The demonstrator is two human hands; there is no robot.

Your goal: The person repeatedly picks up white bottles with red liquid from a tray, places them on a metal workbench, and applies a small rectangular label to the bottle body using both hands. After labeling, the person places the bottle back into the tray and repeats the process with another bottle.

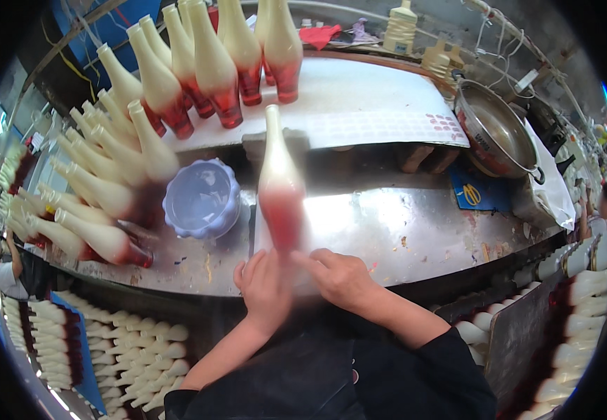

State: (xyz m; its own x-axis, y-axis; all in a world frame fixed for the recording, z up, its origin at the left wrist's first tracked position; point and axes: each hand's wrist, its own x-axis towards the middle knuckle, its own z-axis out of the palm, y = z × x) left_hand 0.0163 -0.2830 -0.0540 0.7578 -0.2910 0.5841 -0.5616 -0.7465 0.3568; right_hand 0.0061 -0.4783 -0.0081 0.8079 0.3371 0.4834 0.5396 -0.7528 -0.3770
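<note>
A cream-and-red glass bottle [282, 194] is in front of me, its neck pointing away and its red base towards my body. My left hand [269, 289] is closed around the base, which is blurred and partly hidden by the fingers. From the other side, my right hand [343, 278] reaches in with curled fingers, the index fingertip at the base. Blur hides how firmly it grips. Behind the neck is a greyish block [251, 144]; whether they touch cannot be told. A scalloped light-blue bowl [201, 199] sits left of the bottle on the metal worktop [377, 252].
Similar bottles [214, 79] stand on a raised white board [356, 100]; several more [106, 191] crowd the left. At right are a metal pan [498, 131] and a blue card [477, 191]. Racked bottles [146, 346] lie below the worktop. A person [7, 268] is at far left.
</note>
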